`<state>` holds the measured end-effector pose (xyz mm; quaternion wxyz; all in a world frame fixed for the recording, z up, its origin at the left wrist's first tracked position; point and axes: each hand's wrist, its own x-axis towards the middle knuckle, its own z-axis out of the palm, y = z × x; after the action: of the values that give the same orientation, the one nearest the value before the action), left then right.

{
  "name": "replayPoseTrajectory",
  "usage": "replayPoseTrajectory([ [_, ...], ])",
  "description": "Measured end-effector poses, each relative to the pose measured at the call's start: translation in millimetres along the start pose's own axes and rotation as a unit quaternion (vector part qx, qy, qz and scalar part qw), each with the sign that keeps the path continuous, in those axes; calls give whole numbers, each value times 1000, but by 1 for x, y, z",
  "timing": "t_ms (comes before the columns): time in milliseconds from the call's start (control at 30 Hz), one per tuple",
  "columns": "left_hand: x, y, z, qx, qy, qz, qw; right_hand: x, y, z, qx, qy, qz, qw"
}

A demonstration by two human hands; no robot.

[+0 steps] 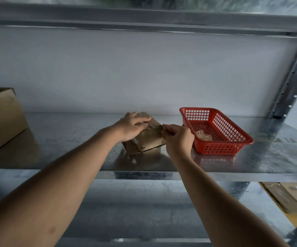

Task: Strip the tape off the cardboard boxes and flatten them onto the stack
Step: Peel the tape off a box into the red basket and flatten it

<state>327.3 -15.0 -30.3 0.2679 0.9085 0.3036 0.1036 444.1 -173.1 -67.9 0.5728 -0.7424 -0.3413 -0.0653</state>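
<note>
A small brown cardboard box [148, 139] stands on the metal shelf [72, 150], its top taped. My left hand [132, 124] rests on the box's top with fingers spread flat, holding it down. My right hand [177, 137] is at the box's right top edge, its fingertips pinching the tape [162, 131] there. The tape is clear and hard to make out.
A red plastic basket [233, 139] sits right of the box with crumpled clear tape [203, 135] inside. A larger open cardboard box [1, 118] stands at the far left. Flattened cardboard [286, 196] lies on the lower shelf at the right. A shelf upright [290, 81] rises at the right.
</note>
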Motion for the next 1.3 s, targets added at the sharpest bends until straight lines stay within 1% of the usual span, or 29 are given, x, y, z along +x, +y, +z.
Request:
replayPoseTrajectory([
  [200,1,-4,1,43,7,16,999,-2,-2,2,-25,12,12,1000],
  [400,-6,8,-2,119,4,9,993,-10,-2,9,-79,33,24,996],
  [500,-7,13,-2,144,10,3,990,-11,-4,9,-79,35,33,996],
  [633,-6,13,-2,148,-4,-4,989,-16,-8,5,-57,33,47,997],
  [767,-4,10,-1,148,-2,-6,989,-22,-11,1,-62,17,53,997],
  [867,-2,11,0,147,3,-12,989,-27,-14,-2,-70,-9,58,996],
  [933,-3,16,2,136,8,-18,991,-31,-21,-2,-56,-26,54,997],
  [1033,-5,23,3,103,7,-23,994,-37,-32,1,-28,-80,31,996],
  [1100,-6,24,0,95,0,-30,995,-37,-26,3,-16,-72,18,997],
  [1200,-4,23,-4,100,-14,-33,994,-32,-2,3,0,-32,36,999],
  [1300,-3,23,-1,89,-14,-35,995,-29,11,1,0,-22,38,999],
])
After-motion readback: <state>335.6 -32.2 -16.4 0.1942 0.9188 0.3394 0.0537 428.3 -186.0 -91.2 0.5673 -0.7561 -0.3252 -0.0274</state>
